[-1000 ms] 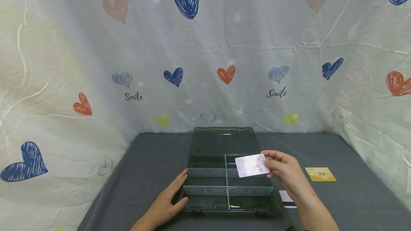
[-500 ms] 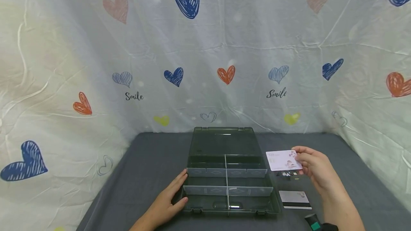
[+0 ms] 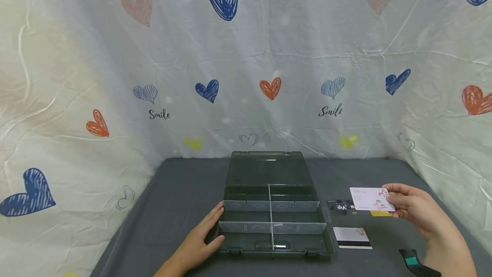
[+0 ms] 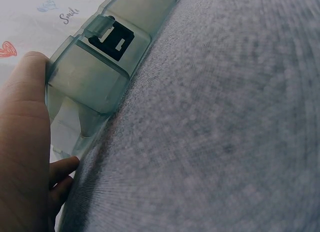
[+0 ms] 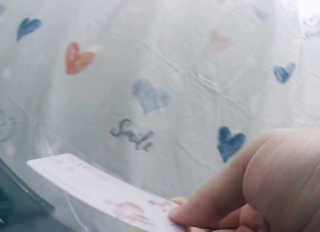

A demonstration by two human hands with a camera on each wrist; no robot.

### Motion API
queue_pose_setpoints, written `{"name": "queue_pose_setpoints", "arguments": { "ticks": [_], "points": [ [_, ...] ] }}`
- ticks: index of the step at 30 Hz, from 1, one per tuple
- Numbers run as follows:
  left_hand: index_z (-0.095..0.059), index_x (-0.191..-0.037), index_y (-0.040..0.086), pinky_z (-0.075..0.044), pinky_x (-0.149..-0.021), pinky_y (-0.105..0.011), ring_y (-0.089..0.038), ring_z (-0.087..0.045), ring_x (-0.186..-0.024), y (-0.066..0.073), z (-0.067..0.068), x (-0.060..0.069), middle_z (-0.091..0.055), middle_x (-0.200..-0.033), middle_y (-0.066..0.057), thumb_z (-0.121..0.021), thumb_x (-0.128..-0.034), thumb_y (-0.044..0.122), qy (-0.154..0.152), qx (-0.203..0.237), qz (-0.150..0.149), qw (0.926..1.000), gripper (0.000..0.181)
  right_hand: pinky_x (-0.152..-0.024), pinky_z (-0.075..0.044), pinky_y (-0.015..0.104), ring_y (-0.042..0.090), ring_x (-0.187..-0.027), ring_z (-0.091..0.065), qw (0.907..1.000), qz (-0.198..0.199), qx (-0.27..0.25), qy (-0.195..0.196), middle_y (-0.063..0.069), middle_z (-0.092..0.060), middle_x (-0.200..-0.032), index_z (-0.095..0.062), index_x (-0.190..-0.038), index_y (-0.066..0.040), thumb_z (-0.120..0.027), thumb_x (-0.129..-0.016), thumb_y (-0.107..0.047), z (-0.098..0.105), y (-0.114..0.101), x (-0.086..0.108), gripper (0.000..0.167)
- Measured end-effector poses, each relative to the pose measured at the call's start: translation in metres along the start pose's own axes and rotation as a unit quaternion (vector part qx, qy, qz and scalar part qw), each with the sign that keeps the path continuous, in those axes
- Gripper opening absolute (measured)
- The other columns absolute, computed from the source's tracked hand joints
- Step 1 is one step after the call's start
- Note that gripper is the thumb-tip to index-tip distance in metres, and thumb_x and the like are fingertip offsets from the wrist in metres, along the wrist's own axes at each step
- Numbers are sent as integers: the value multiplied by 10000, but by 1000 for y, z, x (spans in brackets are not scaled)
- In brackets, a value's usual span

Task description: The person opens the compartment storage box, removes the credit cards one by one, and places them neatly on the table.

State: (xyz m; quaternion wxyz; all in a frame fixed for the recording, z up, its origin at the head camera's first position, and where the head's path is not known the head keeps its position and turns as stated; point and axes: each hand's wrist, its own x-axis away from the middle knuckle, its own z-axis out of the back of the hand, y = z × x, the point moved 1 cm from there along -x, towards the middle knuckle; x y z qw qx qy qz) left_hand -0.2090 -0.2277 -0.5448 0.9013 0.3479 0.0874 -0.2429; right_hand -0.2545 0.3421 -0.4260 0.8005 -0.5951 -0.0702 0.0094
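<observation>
A pale pink card (image 3: 370, 199) is pinched by its right edge between the thumb and fingers of my right hand (image 3: 424, 210), raised over the table right of the box. The right wrist view shows the same card (image 5: 100, 192) gripped by my right hand (image 5: 250, 192). My left hand (image 3: 197, 243) rests against the left side of a dark translucent compartment box (image 3: 272, 228), fingers spread and relaxed. In the left wrist view, my left hand (image 4: 25, 142) touches the box's wall (image 4: 90, 81), near a black latch.
Right of the box lie a black VIP card (image 3: 340, 205) and a white card with a black stripe (image 3: 352, 238). A yellow card (image 3: 380, 213) is partly hidden behind the held card. The box's lid (image 3: 269, 169) lies back. A heart-printed curtain (image 3: 246, 54) hangs behind.
My right hand has carried the pink card rightward from above the box, past the black card, to partly cover the yellow one. My left hand stays against the box.
</observation>
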Motion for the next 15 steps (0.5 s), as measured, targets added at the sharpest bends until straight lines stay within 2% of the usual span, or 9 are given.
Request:
{"name": "queue_pose_setpoints", "arguments": {
  "ticks": [2, 4, 7, 10, 12, 15],
  "points": [
    [-327, -1619, 123, -389, -1132, -476, -177, -274, -1516, 1, 1, 0, -236, -1689, 37, -672, -1009, 308, 21, -18, -17, 10000, 725, -629, -548, 293, 165, -764, -648, 10000, -25, 62, -64, -15, -658, -982, -587, -1238, 27, -520, -1058, -75, 10, 8, 1, 217],
    [-329, -1617, 120, -396, -1126, -481, -180, -283, -1513, 1, 1, 1, -238, -1688, 35, -676, -1006, 302, 50, -46, -44, 10000, 726, -625, -551, 286, 155, -747, -640, 9999, -116, 21, -95, -25, -662, -958, -646, -1161, -76, -520, -1054, -56, 20, 15, 3, 166],
    [-333, -1615, 115, -407, -1117, -484, -186, -295, -1509, 2, 1, 2, -245, -1687, 27, -678, -1005, 299, 92, -87, -82, 9999, 725, -623, -554, 281, 136, -724, -627, 9996, -251, 82, -125, -38, -662, -924, -674, -1104, -135, -512, -1047, -34, 31, 24, 6, 200],
    [-336, -1614, 114, -406, -1118, -480, -186, -297, -1508, 2, 1, 3, -250, -1686, 23, -680, -1004, 299, 102, -98, -95, 9999, 724, -621, -547, 279, 116, -714, -619, 9984, -469, 293, -108, -56, -665, -900, -677, -1126, -62, -507, -1040, -32, 39, 31, 9, 194],
    [-343, -1612, 112, -406, -1118, -480, -185, -299, -1508, 2, 1, 3, -255, -1684, 22, -683, -1002, 297, 114, -119, -103, 9998, 722, -615, -529, 276, 103, -712, -614, 9971, -614, 404, -184, -72, -673, -890, -651, -1139, 56, -499, -1037, -33, 44, 36, 10, 203],
    [-350, -1608, 105, -412, -1112, -484, -189, -306, -1505, 2, 0, 3, -261, -1683, 17, -689, -998, 285, 144, -146, -126, 9997, 720, -602, -486, 271, 92, -715, -604, 9946, -801, 507, -431, -85, -681, -890, -498, -1215, 233, -482, -1039, -42, 51, 44, 9, 328]
  ]
}}
